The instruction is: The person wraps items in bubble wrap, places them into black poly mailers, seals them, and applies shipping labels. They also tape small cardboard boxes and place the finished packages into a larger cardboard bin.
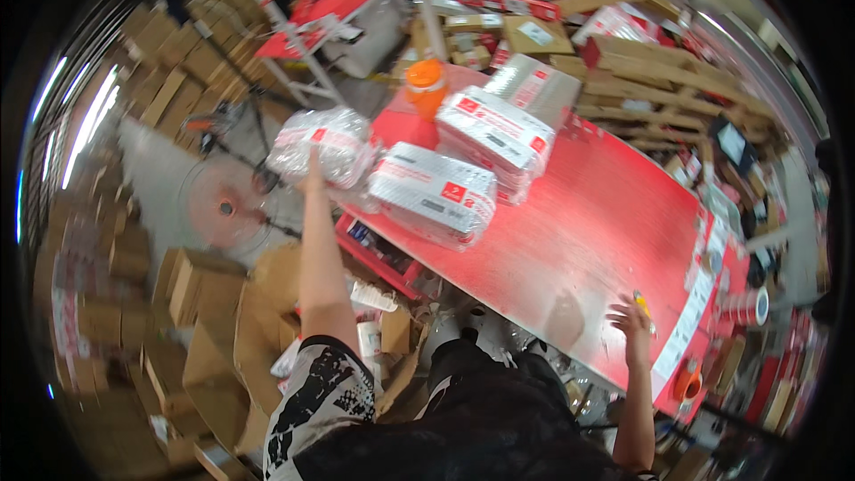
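My left hand [312,175], its arm stretched out, grips the near side of a bubble-wrapped package [331,135], which juts past the red table's left corner. The fingers are partly blurred. Just right of it lies another bubble-wrapped box [433,194], white with red print. Behind that are more wrapped boxes [495,129], stacked. My right hand [631,322] is over the table's near right part, some fingers spread, with a yellow utility knife [640,301] held against the palm side. Most of the knife is hidden by the hand.
An orange lidded jar [427,89] stands at the red table's [570,223] far end. A tape roll [688,385] and a paper strip [684,338] lie along its right edge. Left are a floor fan [226,207] and an open carton [218,361]. Cardboard is heaped beyond [663,80].
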The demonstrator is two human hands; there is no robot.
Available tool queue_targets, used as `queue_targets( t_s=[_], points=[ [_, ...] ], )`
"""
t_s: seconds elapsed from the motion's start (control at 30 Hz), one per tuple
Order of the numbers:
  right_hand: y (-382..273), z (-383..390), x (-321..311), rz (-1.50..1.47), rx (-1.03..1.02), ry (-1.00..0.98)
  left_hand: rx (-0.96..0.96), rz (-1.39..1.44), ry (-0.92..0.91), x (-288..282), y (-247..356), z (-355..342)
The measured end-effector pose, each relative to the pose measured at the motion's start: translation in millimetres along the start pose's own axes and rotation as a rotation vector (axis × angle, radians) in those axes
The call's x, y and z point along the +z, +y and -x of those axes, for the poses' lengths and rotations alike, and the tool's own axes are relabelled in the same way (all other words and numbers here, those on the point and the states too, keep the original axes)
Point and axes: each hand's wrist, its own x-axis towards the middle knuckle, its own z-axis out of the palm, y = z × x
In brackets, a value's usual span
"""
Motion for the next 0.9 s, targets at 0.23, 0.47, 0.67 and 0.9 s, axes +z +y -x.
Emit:
queue_targets(
  t_s=[0.23, 0.47, 0.67, 0.9],
  points=[
    [-2.2, 98.6, 71.6, 0.738, -0.153, -0.094, 0.43, -0.41, -0.103, 13.9, -52.2, 66.1],
    [-85.8, 93.6, 122.1, 0.305, -0.434, -0.139, 0.852, -0.435, -0.2, -59.2, 71.4, 365.0],
    [-40.1, 94.2, 76.2, 0.037, -0.493, -0.002, 0.017, -0.155, -1.017, 33.8, -114.9, 511.1],
    [100.3, 104.5, -50.9, 0.249, -0.169, -0.037, 0.082, -0.538, -1.273, 58.5, -265.6, 579.8]
  ],
)
